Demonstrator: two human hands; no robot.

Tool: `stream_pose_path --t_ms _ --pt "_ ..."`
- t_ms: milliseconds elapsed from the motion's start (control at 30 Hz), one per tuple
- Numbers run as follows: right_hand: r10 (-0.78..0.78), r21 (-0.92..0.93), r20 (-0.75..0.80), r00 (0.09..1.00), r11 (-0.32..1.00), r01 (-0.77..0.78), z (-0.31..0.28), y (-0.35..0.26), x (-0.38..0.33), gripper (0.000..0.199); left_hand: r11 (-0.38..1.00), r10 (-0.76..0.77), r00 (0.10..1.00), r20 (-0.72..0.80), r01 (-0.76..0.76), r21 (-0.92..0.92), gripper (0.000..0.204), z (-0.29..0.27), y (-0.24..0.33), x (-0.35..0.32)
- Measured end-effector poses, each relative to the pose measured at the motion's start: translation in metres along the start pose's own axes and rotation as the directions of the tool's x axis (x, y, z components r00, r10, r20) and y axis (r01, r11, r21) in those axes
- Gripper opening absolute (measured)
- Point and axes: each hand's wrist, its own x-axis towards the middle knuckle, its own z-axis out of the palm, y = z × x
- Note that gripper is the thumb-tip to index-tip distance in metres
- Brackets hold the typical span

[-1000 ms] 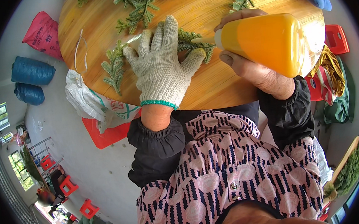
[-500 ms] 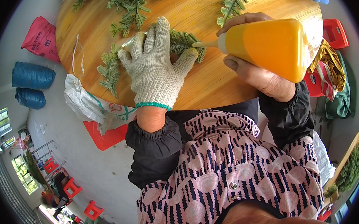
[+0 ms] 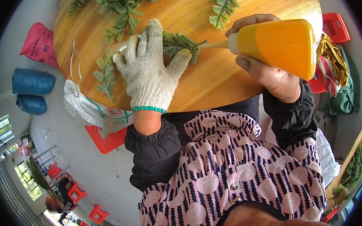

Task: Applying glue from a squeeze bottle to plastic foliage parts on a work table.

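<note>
The yellow bottle (image 3: 284, 44) at right looks soft-walled and liquid-heavy, best gripped mid-body; the right hand (image 3: 269, 74) wraps its left end. Further left, the gloved left hand (image 3: 148, 69) lies spread over 1 seemingly springy sprig (image 3: 179, 43) on the table (image 3: 214, 80).

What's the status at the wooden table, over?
Gloved left hand spread flat, partly covering green sprig. Right hand gripping yellow bottle, nozzle at that sprig's tip. Loose sprig beyond, clear of nozzle.
</note>
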Motion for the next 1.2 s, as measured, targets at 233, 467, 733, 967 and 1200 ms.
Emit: stream_pose_path --t_ms 233,467,733,967,1200 --pt "0.012 0.145 -0.077 0.997 0.989 -0.001 -0.003 0.005 -0.003 0.038 1.000 0.004 1.000 0.008 -0.004 -0.028 0.090 -0.001 0.002 0.001" --pt "0.005 0.133 -0.113 0.994 0.991 0.010 -0.002 0.009 -0.007 0.032 0.999 0.003 1.000 -0.012 -0.004 -0.052 0.089 0.001 0.001 -0.002" --pt "0.035 0.209 -0.237 0.971 0.978 0.016 -0.004 0.020 -0.014 0.030 0.997 0.001 1.000 -0.023 -0.003 -0.073 0.088 0.000 0.003 0.001" --pt "0.312 0.757 -0.355 0.881 0.649 0.075 0.001 0.037 -0.023 0.031 0.981 0.042 0.986 -0.160 -0.071 -0.179 0.072 -0.003 0.002 0.001" --pt "0.469 0.835 -0.366 0.804 0.546 0.062 0.000 0.045 -0.031 0.035 0.915 -0.089 0.933 -0.348 -0.061 -0.398 0.037 -0.033 0.003 -0.026"
